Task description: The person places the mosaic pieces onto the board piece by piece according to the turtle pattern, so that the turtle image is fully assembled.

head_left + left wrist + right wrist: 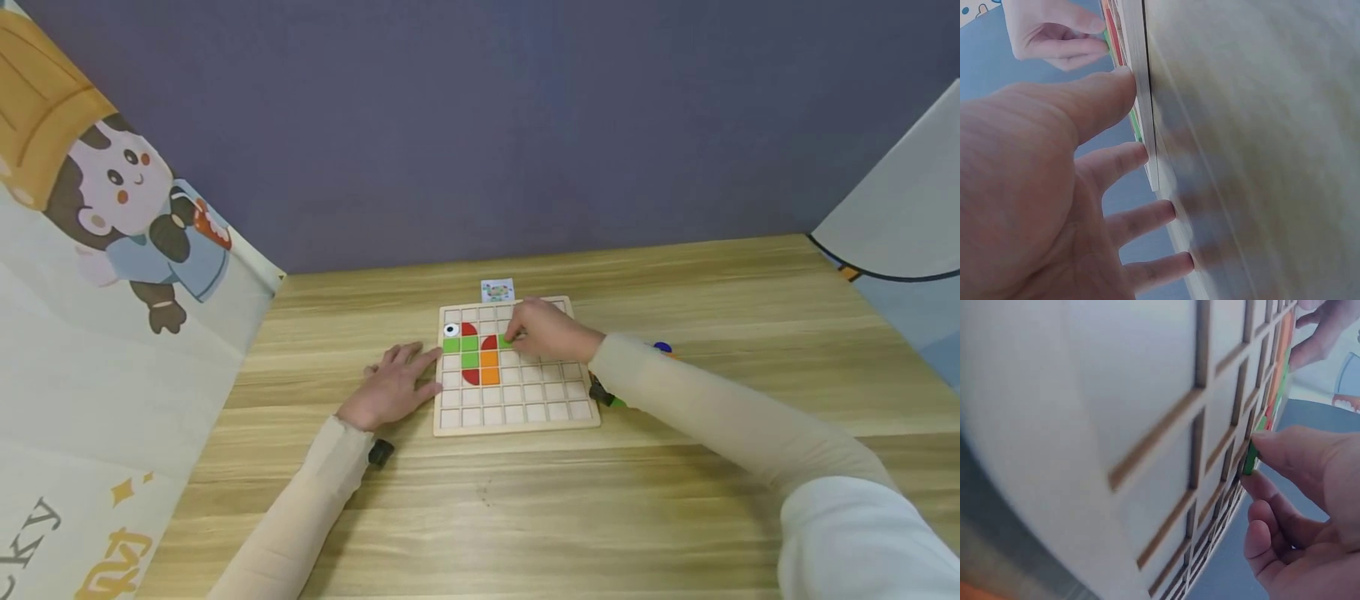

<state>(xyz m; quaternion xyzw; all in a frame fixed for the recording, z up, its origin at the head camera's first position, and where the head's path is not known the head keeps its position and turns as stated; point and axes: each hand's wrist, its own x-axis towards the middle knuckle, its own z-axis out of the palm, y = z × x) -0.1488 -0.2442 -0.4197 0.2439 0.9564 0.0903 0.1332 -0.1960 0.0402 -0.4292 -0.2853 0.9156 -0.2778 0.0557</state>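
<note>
A wooden grid board (534,415) lies on the table with coloured tiles in its left cells: a white eye tile (451,330), green squares (469,359), orange squares (490,377) and red rounded tiles (470,377). My right hand (551,330) pinches a green tile (1250,459) between thumb and forefinger, right at a cell beside the upper red tile. In the left wrist view, the left hand (1035,181) has its fingers spread, with thumb and forefinger touching the board's left edge. Its other fingertips rest on the table.
A small picture card (497,290) lies just behind the board. Right of the board, partly hidden by the right forearm, are a blue piece (662,347) and other coloured bits. A dark wall (525,133) rises behind the table (480,508), and a printed panel (90,358) stands on the left.
</note>
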